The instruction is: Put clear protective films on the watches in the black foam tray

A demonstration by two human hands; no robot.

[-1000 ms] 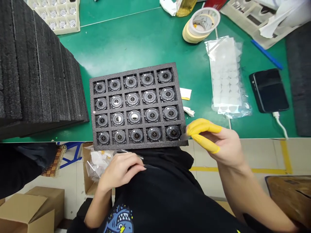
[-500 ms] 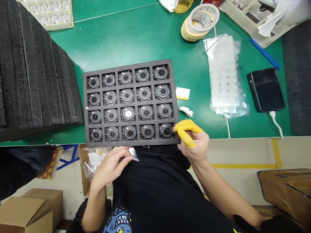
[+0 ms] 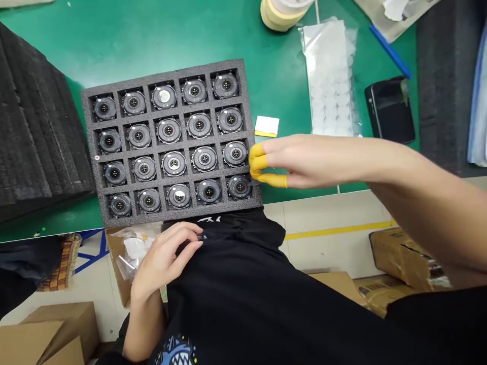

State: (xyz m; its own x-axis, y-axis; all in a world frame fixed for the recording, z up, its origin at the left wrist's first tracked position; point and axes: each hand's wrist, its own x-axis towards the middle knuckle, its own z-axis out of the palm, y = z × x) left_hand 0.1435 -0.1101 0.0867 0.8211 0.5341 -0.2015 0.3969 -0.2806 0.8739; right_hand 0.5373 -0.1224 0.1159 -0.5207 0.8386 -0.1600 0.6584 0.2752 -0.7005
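Tending the corner watch (image 3: 239, 187) looks like the step in hand; it sits back side up in the lower-right cell of the tray (image 3: 244, 101), which lies slightly askew at centre left of the frame. The right hand (image 3: 304, 159) reaches in from the right edge, its fingertips in yellow covers (image 3: 276, 180) bunched together at the tray's rim, just beside that watch; whether they pinch anything I cannot tell. The left hand (image 3: 163, 261), lower left of centre, has thumb and forefinger close together by a small shiny bit (image 3: 204, 236); I cannot tell if they grip it. The next move, I judge, calls for a light touch near the watch's edge, sparing its neighbours. Farther out lie a card (image 3: 267, 125) and, at upper right, a bagged sheet (image 3: 330, 81) and a phone (image 3: 391, 114)
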